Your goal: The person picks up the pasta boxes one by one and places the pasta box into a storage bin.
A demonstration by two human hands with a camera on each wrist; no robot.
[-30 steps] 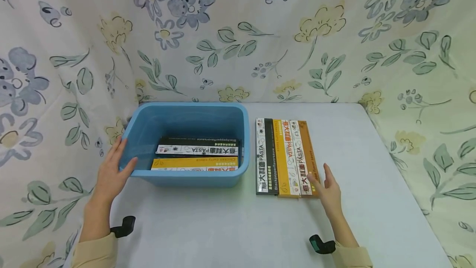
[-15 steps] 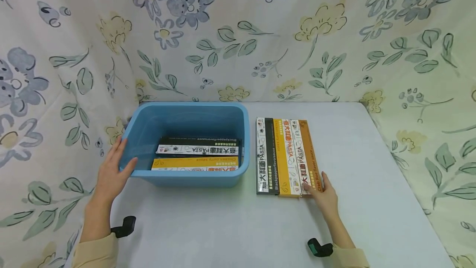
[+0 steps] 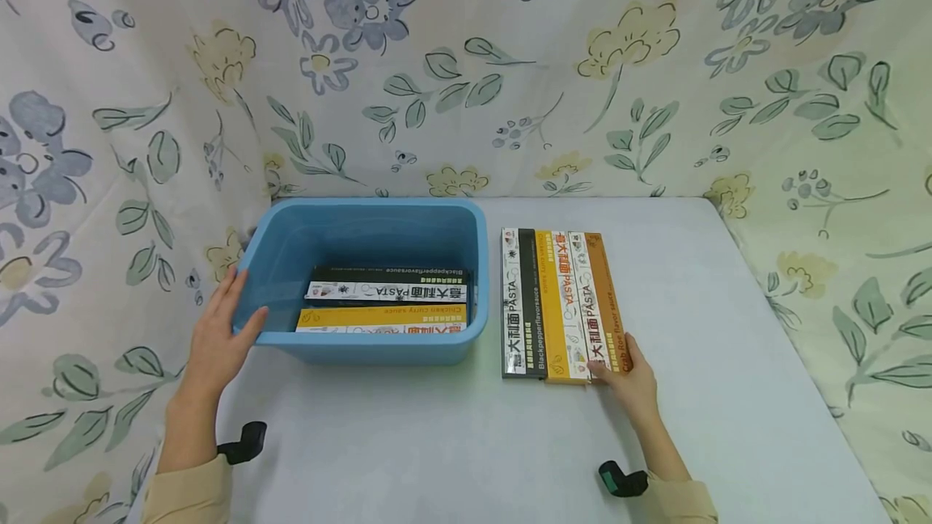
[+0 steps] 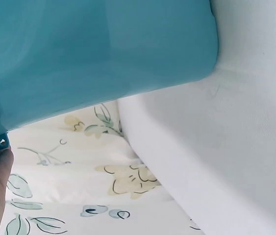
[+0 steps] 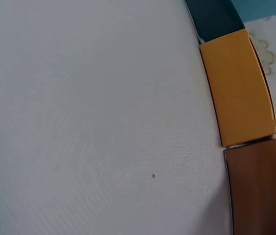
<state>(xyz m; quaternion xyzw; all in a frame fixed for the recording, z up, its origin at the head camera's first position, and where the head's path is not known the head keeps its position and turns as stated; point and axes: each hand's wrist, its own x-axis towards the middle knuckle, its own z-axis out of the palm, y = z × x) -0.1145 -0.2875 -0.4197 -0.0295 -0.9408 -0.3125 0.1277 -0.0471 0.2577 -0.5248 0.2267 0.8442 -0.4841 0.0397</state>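
Observation:
My right hand holds the near end of an orange-brown and white pasta box, thumb on the top near its left edge and fingers along its right side. In the right wrist view, the thumb is at the seam between this brown box and the yellow box. Left of it lie a yellow chicken curry pasta box and a black pasta box, side by side. My left hand rests at the left front corner of a blue plastic bin, fingers straight and thumb spread along the rim.
Inside the bin lie a black pepper pasta box and a yellow pasta box. All stands on a white table, with a floral curtain behind and at both sides.
My right hand has moved slightly left and down onto the near end of the brown pasta box and closed its fingers on it. The left hand and bin stay put.

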